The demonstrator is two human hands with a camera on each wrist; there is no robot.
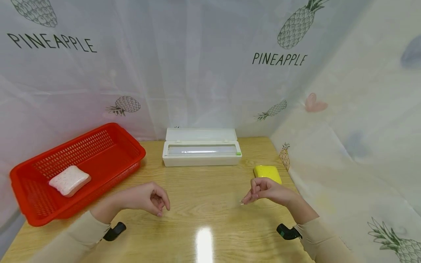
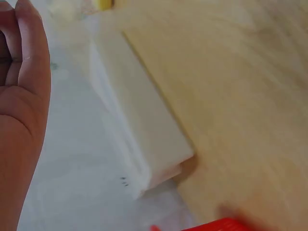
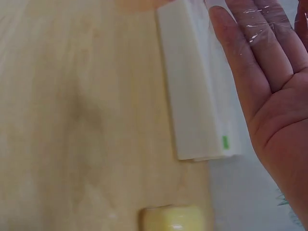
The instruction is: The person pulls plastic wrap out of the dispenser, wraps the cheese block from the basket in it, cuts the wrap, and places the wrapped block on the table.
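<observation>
My left hand (image 1: 149,199) hovers above the table, right of the red basket (image 1: 79,142). Its fingers are loosely curled and nothing shows between them. My right hand (image 1: 268,191) is over the table, just in front of a yellow block (image 1: 268,173). Clear plastic film (image 3: 255,24) lies across its fingers in the right wrist view, and a small glint shows at the pinching fingertips in the head view. A white film dispenser (image 1: 202,160) stands at the back with its lid raised and a roll inside. A white, rounded block (image 1: 70,180) with a shiny surface lies in the basket.
The wooden table (image 1: 197,190) ends at a pale curtain (image 1: 204,73) printed with pineapples, at the back and right. A dark wrist camera (image 1: 115,231) sits on the left sleeve and another (image 1: 287,232) on the right.
</observation>
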